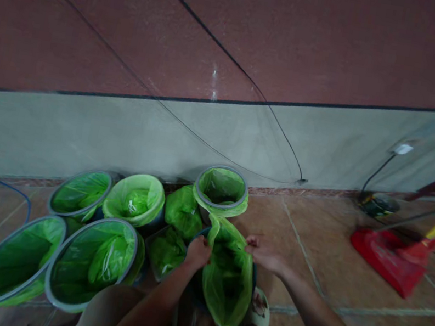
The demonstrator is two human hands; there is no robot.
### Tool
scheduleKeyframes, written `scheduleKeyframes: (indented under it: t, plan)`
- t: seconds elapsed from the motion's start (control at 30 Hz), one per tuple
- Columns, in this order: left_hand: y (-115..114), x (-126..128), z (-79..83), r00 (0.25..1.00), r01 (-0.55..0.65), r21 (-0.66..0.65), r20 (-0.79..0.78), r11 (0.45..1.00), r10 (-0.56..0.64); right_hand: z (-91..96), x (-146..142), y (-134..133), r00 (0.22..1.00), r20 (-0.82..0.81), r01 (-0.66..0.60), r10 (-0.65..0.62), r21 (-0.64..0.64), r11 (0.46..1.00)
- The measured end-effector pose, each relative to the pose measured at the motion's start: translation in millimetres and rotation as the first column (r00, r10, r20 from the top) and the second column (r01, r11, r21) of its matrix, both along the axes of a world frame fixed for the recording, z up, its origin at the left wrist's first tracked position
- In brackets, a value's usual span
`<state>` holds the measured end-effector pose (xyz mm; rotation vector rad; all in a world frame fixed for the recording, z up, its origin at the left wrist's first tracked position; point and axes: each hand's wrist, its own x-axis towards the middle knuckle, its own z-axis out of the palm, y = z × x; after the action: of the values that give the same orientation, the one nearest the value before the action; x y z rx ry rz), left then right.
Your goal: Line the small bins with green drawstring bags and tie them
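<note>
A green plastic bag [226, 281] stands with its mouth spread inside a dark bin [255, 272] between my feet. My left hand [198, 250] pinches the bag's rim on the left side. On the opposite side, my right hand [265, 253] has its fingers closed on the rim. The bag's edge is loose and folds upward at the far end. Just behind it, against the wall, is a bin with a grey ring [219, 205] over a green liner. The bag's bottom is dark and hard to make out.
Several green-lined bins, such as one with a grey rim [48, 282], crowd the floor to the left. A tied green bag [184, 210] sits among them. At right lie a red dustpan [389, 258] and a black cable [376, 173]. A blue hose [29, 206] runs at far left.
</note>
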<state>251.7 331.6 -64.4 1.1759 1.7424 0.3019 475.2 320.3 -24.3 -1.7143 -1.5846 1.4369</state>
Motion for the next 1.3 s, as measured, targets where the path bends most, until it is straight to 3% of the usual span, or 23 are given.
scheduleKeyframes:
  t: [0.13, 0.23, 0.37, 0.47, 0.53, 0.7, 0.9, 0.97, 1.17, 1.3]
  plan:
    - [8.2, -13.2, 26.8, 0.994, 0.045, 0.236, -0.107, 0.971, -0.02, 12.1, 1.6, -0.9, 0.989, -0.133, 0.053, -0.059, -0.048, 0.997]
    - [8.5, -26.0, 48.5, 0.999, 0.002, 0.35, -0.04, 0.937, 0.012, 27.5, 7.9, -3.3, 0.957, -0.286, 0.02, -0.04, -0.073, 0.997]
    - [15.8, -40.3, 77.2, 0.999, -0.031, 0.444, 0.009, 0.896, 0.03, 62.9, 17.4, -12.3, 0.896, -0.426, -0.176, 0.122, -0.089, 0.98]
    - [33.2, -43.8, 98.9, 0.994, 0.043, 0.495, -0.112, 0.868, 0.015, 87.4, 18.1, -22.9, 0.824, -0.502, -0.361, 0.262, -0.11, 0.926]
    - [47.9, -40.8, 112.2, 0.973, 0.136, 0.496, -0.231, 0.858, -0.02, 94.3, 13.9, -31.1, 0.778, -0.539, -0.459, 0.323, -0.136, 0.878]
    - [75.9, -15.4, 135.6, 0.878, 0.35, 0.444, -0.463, 0.825, -0.123, 77.9, -8.9, -56.1, 0.733, -0.537, -0.607, 0.418, -0.238, 0.758]
    - [86.4, 26.7, 142.8, 0.791, 0.489, 0.395, -0.577, 0.778, -0.204, 45.7, -41.9, -80.4, 0.72, -0.509, -0.671, 0.471, -0.339, 0.659]
    - [88.6, 38.0, 143.0, 0.785, 0.512, 0.395, -0.576, 0.763, -0.229, 42.8, -48.9, -84.0, 0.709, -0.541, -0.674, 0.451, -0.335, 0.658]
    - [93.8, 58.3, 143.4, 0.802, 0.544, 0.46, -0.531, 0.701, -0.274, 54.4, -53.1, -85.1, 0.648, -0.715, -0.623, 0.261, -0.301, 0.722]
    - [91.4, 63.8, 139.1, 0.795, 0.591, 0.508, -0.499, 0.626, -0.346, 54.7, -51.7, -84.6, 0.621, -0.759, -0.609, 0.195, -0.31, 0.73]
